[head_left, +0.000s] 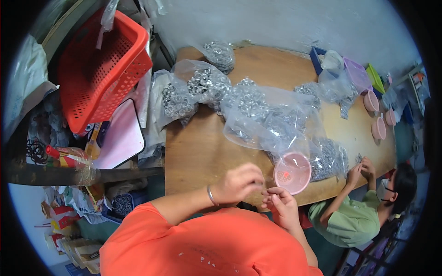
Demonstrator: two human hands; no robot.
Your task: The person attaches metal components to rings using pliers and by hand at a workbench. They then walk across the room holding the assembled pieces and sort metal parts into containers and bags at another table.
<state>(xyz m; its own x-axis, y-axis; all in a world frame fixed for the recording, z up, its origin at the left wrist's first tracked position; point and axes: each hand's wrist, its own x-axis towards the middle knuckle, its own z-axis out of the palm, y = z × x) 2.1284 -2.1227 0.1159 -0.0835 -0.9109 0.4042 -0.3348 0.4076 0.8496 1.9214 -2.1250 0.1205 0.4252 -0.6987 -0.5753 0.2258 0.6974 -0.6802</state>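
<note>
My left hand [239, 183], with a silver bangle [212, 195] on its wrist, is held over the table's near edge, slightly blurred. Its fingers curl down toward my right hand [282, 206], which pinches thumb against fingertips. A tiny piece seems to sit between the fingertips, too small to name. Just beyond my right hand stands a pink plastic bowl [292, 186], partly under clear plastic. Clear bags of shiny metal rings [248, 99] lie across the middle of the table. Right of the bowl, another clear bag bulges with small grey metal parts [328, 158].
A red perforated basket [103, 69] and a pink board [122, 133] occupy the left side. On the right, a co-worker in a green shirt [347, 216] handles small parts at the wooden table [193, 165]. Small pink bowls [378, 129] and a purple tray [357, 75] stand farther off.
</note>
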